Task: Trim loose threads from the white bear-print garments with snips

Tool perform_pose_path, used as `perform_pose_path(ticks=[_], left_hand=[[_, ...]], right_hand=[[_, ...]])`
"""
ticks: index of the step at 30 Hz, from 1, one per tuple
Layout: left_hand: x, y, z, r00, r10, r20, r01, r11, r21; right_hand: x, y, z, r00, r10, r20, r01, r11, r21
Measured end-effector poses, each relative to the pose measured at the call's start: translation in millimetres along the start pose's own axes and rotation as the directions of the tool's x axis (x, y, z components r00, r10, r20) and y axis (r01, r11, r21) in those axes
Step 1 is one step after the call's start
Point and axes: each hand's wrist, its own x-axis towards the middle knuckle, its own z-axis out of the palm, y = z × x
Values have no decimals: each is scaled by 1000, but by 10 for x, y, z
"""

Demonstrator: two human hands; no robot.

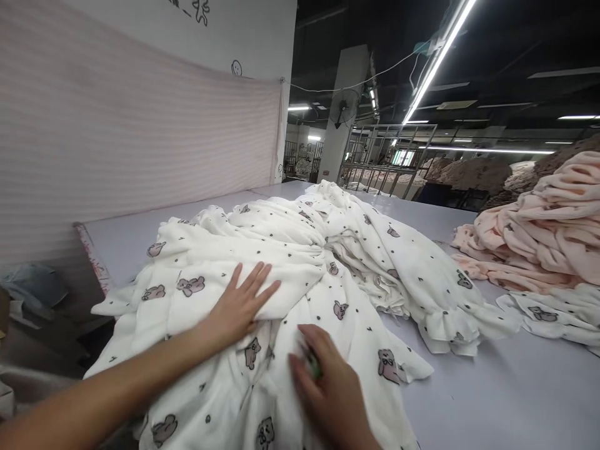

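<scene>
Fabric (pixel 295 275), white with small brown bears and dark specks, is lying in a large rumpled heap across the near middle of a pale lilac bench (pixel 506 387), directly under both hands. The left hand (pixel 237 309) is resting palm down on it, the fingers spreading loose and released. The right hand (pixel 330 381) is sitting just beside, low over the folds, its fingers curling round a small tool (pixel 313 362) that is showing a bit of green; blur is hiding what kind it is.

The bench is stretching away smooth and faintly shiny. Along its right side a pile of pink cloth (pixel 544 231) is slumping, with another white printed piece (pixel 562 312) lying in front. On the left, a pinkish striped sheet (pixel 140 119) is hanging before a white wall (pixel 262 37) that is carrying black line drawings.

Farther back, a fan (pixel 344 109) is hanging on a pale pillar (pixel 347 72), and a metal rack (pixel 391 167) is standing near heaps of cloth (pixel 478 175). Overhead, a long tube light (pixel 439 59) is glowing against the dark ceiling (pixel 515 37).
</scene>
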Motion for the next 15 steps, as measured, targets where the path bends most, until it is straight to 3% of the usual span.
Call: perform_pose_path(ticks=[3,7,12,15], left_hand=[[208,-453,121,997,-68,-43,74,981,181],[284,-919,202,966,-222,-134,247,946,209],[58,-998,461,965,-249,-84,261,944,200],[-53,-992,421,965,-261,-26,261,948,180]], right_hand=[[-38,40,348,996,9,85,2,991,-132],[-249,109,554,995,36,94,-17,981,-195],[-432,31,555,998,48,37,-46,998,-53],[-667,-1,414,989,144,-17,-143,988,52]])
